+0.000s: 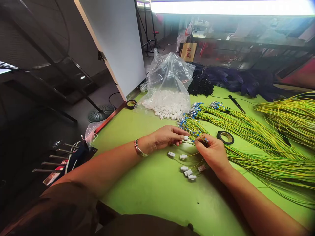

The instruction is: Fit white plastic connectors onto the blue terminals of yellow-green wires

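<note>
My left hand [167,137] pinches a small white connector [185,138] between thumb and fingertips over the green table [152,190]. My right hand [213,152] is closed on the blue-tipped end of a yellow-green wire [199,140], held right against that connector. Just below both hands lie several finished wires with white connectors [188,170]. A silver bracelet [138,149] sits on my left wrist.
A clear bag of white connectors [167,101] lies open at the back. Bundles of yellow-green wires [258,141] cover the right side. A black tape roll [225,137] lies beside my right hand, another roll [131,104] at the table's left edge. Dark purple-black bundles [233,82] lie behind.
</note>
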Tool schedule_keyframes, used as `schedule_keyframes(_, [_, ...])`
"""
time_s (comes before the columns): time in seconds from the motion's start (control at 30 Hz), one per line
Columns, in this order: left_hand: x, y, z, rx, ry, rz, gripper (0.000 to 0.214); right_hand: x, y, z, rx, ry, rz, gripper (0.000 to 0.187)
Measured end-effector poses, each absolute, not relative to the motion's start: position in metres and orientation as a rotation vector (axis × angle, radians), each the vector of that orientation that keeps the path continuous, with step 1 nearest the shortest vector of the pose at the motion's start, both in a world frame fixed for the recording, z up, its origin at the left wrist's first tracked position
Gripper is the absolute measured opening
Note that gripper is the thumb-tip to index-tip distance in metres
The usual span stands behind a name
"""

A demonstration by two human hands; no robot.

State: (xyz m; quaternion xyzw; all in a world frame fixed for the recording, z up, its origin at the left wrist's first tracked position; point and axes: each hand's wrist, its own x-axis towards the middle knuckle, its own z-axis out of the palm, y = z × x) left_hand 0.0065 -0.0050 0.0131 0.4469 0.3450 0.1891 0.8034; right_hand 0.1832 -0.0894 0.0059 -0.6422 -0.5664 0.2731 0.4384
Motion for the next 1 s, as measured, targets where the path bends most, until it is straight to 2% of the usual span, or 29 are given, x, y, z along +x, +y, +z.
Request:
schedule_keyframes(0.7, [0.011,-0.015,0.011,0.976,0.775,0.514,0.034,0.182,-0.092,-0.004,-1.565,-1.563,0.432,0.011])
schedule_keyframes(0.87, [0.013,-0.016,0.007,0.942,0.779,0.558,0.041,0.18,-0.09,-0.007,-1.525,-1.586,0.441,0.007])
schedule_keyframes(1.0, [0.014,-0.019,0.007,0.944,0.822,0.551,0.038,0.178,-0.09,-0.009,-1.516,-1.605,0.451,0.007])
